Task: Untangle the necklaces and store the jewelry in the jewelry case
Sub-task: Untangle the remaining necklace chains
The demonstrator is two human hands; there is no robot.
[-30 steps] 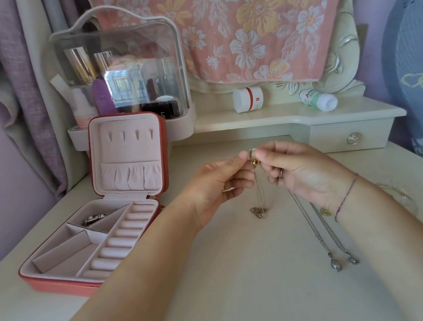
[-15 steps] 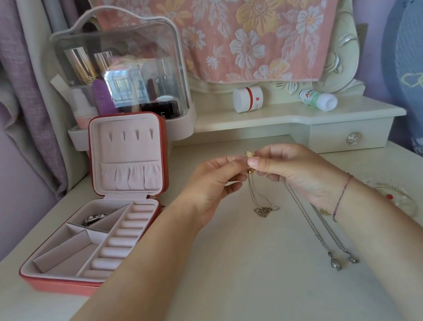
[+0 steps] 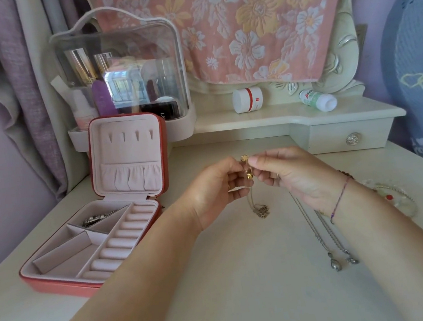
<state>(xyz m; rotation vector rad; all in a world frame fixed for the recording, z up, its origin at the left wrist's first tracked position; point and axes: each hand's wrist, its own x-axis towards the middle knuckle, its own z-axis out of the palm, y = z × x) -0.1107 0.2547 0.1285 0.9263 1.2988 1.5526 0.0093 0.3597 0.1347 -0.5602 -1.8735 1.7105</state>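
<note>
Left hand (image 3: 216, 189) and right hand (image 3: 292, 174) meet fingertip to fingertip above the surface (image 3: 249, 302), both pinching the top of the gold necklace (image 3: 250, 175); its chain hangs nearly straight down, lower end and pendant touching the surface. Two silver necklaces (image 3: 320, 235) lie on the surface, long axis running from under the right hand toward the near right, pendants at the near end. Jewelry case (image 3: 60, 283) sits open at left, lid upright, one silver piece (image 3: 96, 219) in a far compartment.
</note>
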